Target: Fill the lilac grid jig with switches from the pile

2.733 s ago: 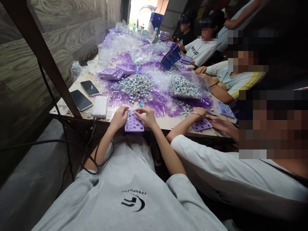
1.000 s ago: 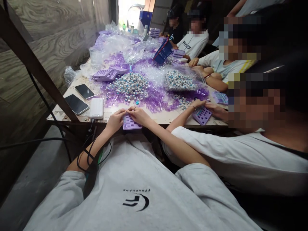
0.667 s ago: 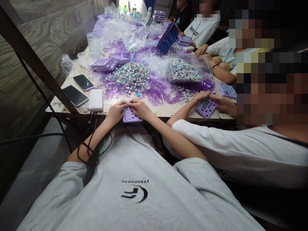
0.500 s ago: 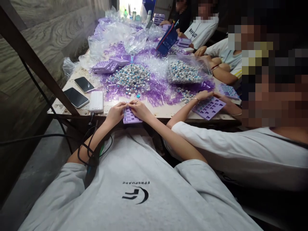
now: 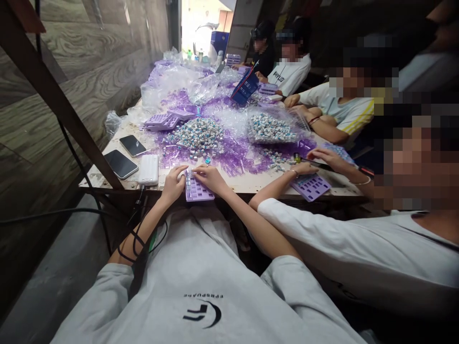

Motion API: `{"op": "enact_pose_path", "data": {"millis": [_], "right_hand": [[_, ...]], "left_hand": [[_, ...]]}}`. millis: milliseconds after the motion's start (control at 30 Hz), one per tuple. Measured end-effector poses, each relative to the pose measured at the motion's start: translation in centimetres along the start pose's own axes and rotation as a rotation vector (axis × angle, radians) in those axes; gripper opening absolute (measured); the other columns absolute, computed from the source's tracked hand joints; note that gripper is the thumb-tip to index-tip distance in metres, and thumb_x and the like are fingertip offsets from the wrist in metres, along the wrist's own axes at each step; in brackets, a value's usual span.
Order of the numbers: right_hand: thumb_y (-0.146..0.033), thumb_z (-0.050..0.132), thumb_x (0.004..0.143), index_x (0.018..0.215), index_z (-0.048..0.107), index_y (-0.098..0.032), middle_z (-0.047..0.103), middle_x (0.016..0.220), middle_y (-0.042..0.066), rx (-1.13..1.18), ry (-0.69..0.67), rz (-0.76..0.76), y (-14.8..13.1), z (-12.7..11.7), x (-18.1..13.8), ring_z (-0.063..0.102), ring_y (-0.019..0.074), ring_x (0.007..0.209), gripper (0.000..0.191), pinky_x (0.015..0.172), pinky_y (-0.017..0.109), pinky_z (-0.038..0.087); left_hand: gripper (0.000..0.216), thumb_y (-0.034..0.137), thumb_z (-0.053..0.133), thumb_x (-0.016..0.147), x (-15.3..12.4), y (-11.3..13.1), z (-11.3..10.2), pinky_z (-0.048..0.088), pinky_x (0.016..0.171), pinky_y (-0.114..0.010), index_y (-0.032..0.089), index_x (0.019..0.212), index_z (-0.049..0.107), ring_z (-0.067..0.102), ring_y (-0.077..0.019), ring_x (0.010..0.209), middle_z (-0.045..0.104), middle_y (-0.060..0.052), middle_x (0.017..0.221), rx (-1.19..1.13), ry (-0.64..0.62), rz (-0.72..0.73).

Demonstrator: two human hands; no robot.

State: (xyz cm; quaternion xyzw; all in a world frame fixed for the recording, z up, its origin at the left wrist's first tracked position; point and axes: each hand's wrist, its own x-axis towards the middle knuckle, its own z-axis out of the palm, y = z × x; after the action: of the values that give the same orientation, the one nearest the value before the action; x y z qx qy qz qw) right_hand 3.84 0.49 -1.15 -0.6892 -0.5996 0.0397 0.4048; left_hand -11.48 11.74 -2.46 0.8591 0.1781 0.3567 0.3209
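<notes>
A light purple slotted tray [image 5: 200, 192] lies at the near edge of the table in front of me, with clear pieces along its left column. My left hand [image 5: 174, 184] is closed on the tray's left edge, thumb and fingers at its far left corner. Over the tray's far end, my right hand [image 5: 211, 180] has its fingertips pressed together on a row of slots. Whatever those fingertips hold is too small and too covered to make out. A heap of small white and blue parts [image 5: 198, 136] sits just beyond both hands.
On the left lie two phones [image 5: 121, 164] and a white power bank [image 5: 148, 170] with a cable. Purple trays [image 5: 161, 120] are stacked behind. Clear purple pieces [image 5: 233, 160] spread around a plastic box of parts [image 5: 270, 128]. At right, a co-worker's hands [image 5: 304, 168] are over another purple tray [image 5: 311, 187].
My view has tilted up, so the table sits lower in the picture. My hands remain at the tray, fingertips slightly farther apart. The co-worker's far hand has lifted off their tray, beside a dark tool.
</notes>
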Motion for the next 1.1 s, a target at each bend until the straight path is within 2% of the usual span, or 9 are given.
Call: {"op": "enact_pose_path", "data": {"millis": [167, 267, 400, 600, 733, 800, 933, 1000, 1100], "right_hand": [[-0.016, 0.069, 0.085, 0.096, 0.077, -0.015, 0.074, 0.094, 0.007, 0.112, -0.036, 0.021, 0.3, -0.2, 0.8, 0.069, 0.0161, 0.083, 0.014, 0.078, 0.027, 0.056], [-0.012, 0.068, 0.083, 0.096, 0.077, -0.014, 0.074, 0.093, 0.007, 0.12, -0.049, 0.012, 0.3, -0.4, 0.9, 0.069, 0.0158, 0.081, 0.015, 0.078, 0.027, 0.055], [-0.011, 0.068, 0.083, 0.096, 0.077, -0.016, 0.074, 0.094, 0.007, 0.042, -0.027, -0.003, -0.3, -0.2, 0.6, 0.069, 0.0169, 0.083, 0.017, 0.081, 0.029, 0.053], [-0.011, 0.071, 0.082, 0.093, 0.077, -0.019, 0.071, 0.095, 0.006, 0.042, 0.013, -0.017, -0.7, 0.2, 0.1, 0.067, 0.0194, 0.093, 0.015, 0.089, 0.033, 0.051], [-0.016, 0.077, 0.078, 0.091, 0.076, -0.021, 0.066, 0.115, 0.009, 0.061, 0.082, -0.031, -0.8, 0.1, 0.0, 0.06, 0.0243, 0.115, 0.014, 0.101, 0.041, 0.046], [-0.016, 0.078, 0.077, 0.09, 0.076, -0.021, 0.062, 0.124, 0.011, 0.067, 0.094, -0.047, -0.9, 0.0, -0.1, 0.056, 0.0262, 0.123, 0.014, 0.106, 0.044, 0.042], [-0.014, 0.076, 0.076, 0.09, 0.074, -0.022, 0.067, 0.115, 0.008, 0.168, 0.014, -0.035, -0.7, -0.2, -0.2, 0.064, 0.0243, 0.112, 0.015, 0.1, 0.041, 0.048], [-0.014, 0.075, 0.077, 0.091, 0.073, -0.023, 0.07, 0.107, 0.006, 0.214, -0.007, -0.016, -0.4, 0.0, -0.3, 0.068, 0.0229, 0.102, 0.016, 0.094, 0.039, 0.051], [-0.015, 0.074, 0.078, 0.09, 0.073, -0.023, 0.071, 0.106, 0.005, 0.236, 0.031, -0.019, -0.1, 0.5, -0.6, 0.068, 0.0226, 0.101, 0.015, 0.094, 0.038, 0.052]], "left_hand": [[0.034, 0.028, 0.054, 0.093, 0.6, -0.2, 0.3, 0.042, 0.106, -0.045, 0.016, 0.123, 0.063, 0.055, -0.0268, 0.12, 0.065, -0.012, 0.123, 0.187, -0.046, -0.053], [0.047, 0.043, 0.061, 0.089, 0.4, 0.0, 0.4, 0.04, 0.106, -0.05, 0.016, 0.126, 0.061, 0.051, -0.0323, 0.122, 0.064, -0.015, 0.124, 0.305, -0.096, -0.081], [0.05, 0.043, 0.064, 0.085, 0.1, 0.5, 0.4, 0.037, 0.104, -0.053, 0.016, 0.127, 0.059, 0.05, -0.0357, 0.123, 0.065, -0.015, 0.123, 0.349, -0.112, -0.102], [0.044, 0.032, 0.064, 0.081, -0.3, 1.1, 0.4, 0.038, 0.105, -0.049, 0.017, 0.122, 0.057, 0.06, -0.0305, 0.115, 0.064, -0.013, 0.121, 0.248, -0.077, -0.133], [0.05, 0.028, 0.066, 0.078, -0.9, 1.1, 0.5, 0.035, 0.11, -0.049, 0.017, 0.125, 0.054, 0.058, -0.0299, 0.119, 0.061, -0.012, 0.121, 0.207, -0.006, -0.103], [0.055, 0.028, 0.066, 0.077, -1.0, 1.1, 0.4, 0.04, 0.107, -0.047, 0.017, 0.129, 0.053, 0.058, -0.0292, 0.117, 0.059, -0.011, 0.119, 0.154, 0.004, -0.104], [0.062, 0.033, 0.067, 0.077, -1.0, 0.6, 0.1, 0.052, 0.093, -0.039, 0.02, 0.136, 0.05, 0.064, -0.0248, 0.105, 0.056, -0.008, 0.114, 0.01, -0.083, -0.174], [0.063, 0.034, 0.071, 0.075, -0.8, 0.0, 0.0, 0.052, 0.095, -0.039, 0.022, 0.134, 0.053, 0.064, -0.0237, 0.105, 0.056, -0.006, 0.112, -0.057, -0.107, -0.191], [0.056, 0.036, 0.076, 0.072, -0.2, -1.0, 0.0, 0.05, 0.101, -0.039, 0.022, 0.125, 0.061, 0.063, -0.0233, 0.111, 0.058, -0.006, 0.111, -0.227, -0.102, -0.21]]}}
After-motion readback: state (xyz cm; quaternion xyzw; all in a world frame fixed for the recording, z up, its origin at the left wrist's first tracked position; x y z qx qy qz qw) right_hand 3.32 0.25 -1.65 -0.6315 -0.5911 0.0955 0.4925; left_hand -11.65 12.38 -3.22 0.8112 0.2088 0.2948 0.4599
